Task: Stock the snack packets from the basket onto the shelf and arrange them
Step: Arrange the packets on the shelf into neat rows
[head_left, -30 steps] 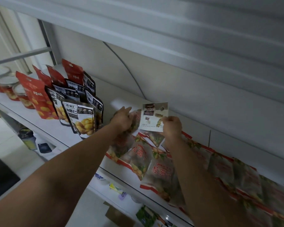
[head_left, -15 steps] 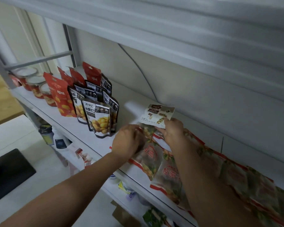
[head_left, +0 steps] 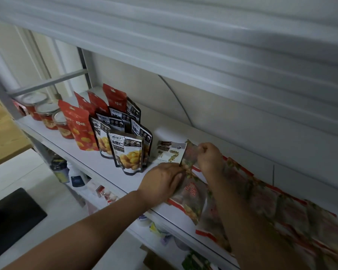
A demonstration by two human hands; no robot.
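Note:
On the white shelf (head_left: 125, 172) a row of red-and-green snack packets (head_left: 189, 193) lies overlapping toward the right. My right hand (head_left: 208, 158) pinches the top of one of these packets, held upright against a white-backed packet (head_left: 169, 152) that stands beside it. My left hand (head_left: 162, 182) grips the lower left edge of the same red-and-green packet, near the shelf's front. No basket is in view.
Black-and-silver chestnut pouches (head_left: 128, 152) and red pouches (head_left: 80, 129) stand upright to the left, with red lidded jars (head_left: 47, 114) beyond them. An upper shelf (head_left: 203, 45) hangs close overhead. Lower shelves hold small items (head_left: 76, 178).
The white-backed packet came down from mid-air to stand on the shelf. My right hand shifted onto the red-and-green packet; my left hand slid toward the shelf's front edge.

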